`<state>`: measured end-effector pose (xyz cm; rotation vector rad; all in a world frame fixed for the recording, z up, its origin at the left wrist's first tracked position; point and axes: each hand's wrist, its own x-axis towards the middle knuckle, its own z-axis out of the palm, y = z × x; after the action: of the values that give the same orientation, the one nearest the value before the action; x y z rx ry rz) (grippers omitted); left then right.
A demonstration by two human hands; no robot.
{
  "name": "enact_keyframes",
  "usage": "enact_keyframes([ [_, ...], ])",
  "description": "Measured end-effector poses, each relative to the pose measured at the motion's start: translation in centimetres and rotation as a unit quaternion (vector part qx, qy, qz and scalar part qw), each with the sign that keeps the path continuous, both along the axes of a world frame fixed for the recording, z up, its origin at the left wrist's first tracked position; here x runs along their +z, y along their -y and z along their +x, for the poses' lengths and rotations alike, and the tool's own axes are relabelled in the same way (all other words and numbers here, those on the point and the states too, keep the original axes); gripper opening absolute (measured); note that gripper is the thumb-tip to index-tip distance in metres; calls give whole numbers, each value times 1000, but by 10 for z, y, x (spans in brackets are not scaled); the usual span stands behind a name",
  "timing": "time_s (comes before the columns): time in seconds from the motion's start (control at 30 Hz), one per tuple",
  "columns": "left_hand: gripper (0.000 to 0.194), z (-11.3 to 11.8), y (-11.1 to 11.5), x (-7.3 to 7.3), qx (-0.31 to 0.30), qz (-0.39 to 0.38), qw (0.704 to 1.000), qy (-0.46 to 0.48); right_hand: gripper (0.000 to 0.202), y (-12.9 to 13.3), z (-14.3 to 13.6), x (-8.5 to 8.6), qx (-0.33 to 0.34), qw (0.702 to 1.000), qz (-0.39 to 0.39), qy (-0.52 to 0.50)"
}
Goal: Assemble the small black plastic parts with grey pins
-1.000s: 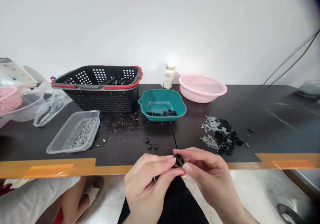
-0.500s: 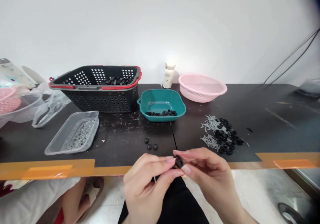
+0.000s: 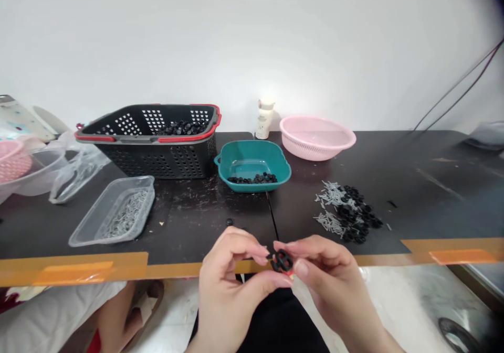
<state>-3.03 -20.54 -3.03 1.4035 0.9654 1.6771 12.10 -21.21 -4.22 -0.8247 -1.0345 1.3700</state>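
My right hand (image 3: pixel 331 282) pinches a small black wheel-shaped plastic part (image 3: pixel 283 260) with open gaps in it between thumb and fingers, at the table's front edge. From the other side my left hand (image 3: pixel 236 274) meets it, thumb under the part and fingertips close to a small dark bit at its left side. Whether that bit is a separate piece I cannot tell. Beyond my left fingers lies a small black round cap (image 3: pixel 230 222); another is mostly covered by the hand. To the right is a pile of black ring-like parts (image 3: pixel 356 214) beside grey pins (image 3: pixel 329 222).
A teal basin (image 3: pixel 252 187) holds black pieces, as does the black basket (image 3: pixel 165 159) with red handles. Grey pins fill part of a clear tray (image 3: pixel 84 227). Behind stand a pink basket (image 3: pixel 317 151) and a white bottle (image 3: pixel 264 119). Someone's leg (image 3: pixel 116 311) shows below left.
My left fingers have lifted from the black part, widening their gap from the thumb, and now cover most of the caps on the table. The part shows more fully in my right fingers.
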Motion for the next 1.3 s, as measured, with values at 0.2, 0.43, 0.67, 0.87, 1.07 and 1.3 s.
enact_keyframes([
  [0.2, 18, 3, 4, -2, 65, 89, 991, -70, 12, 0, -4, 4, 3, 999, -20, -31],
  [0.43, 18, 10, 5, -3, 92, 92, 989, -72, 12, -1, -6, 6, 25, 992, -64, -106],
  [0.67, 16, 11, 5, -1, 107, 114, 983, -97, 14, -1, -9, 6, 39, 982, -96, -159],
  [0.87, 15, 10, 9, -1, 109, 119, 978, -129, 14, -2, -10, 5, 28, 983, -97, -156],
  [1.07, 32, 9, 5, -3, 36, -1, 999, -20, 10, 1, -9, 4, 40, 983, -86, -159],
  [1.3, 44, -7, -13, -6, -241, -186, 950, 74, 7, 3, -5, 0, 64, 990, -85, -92],
])
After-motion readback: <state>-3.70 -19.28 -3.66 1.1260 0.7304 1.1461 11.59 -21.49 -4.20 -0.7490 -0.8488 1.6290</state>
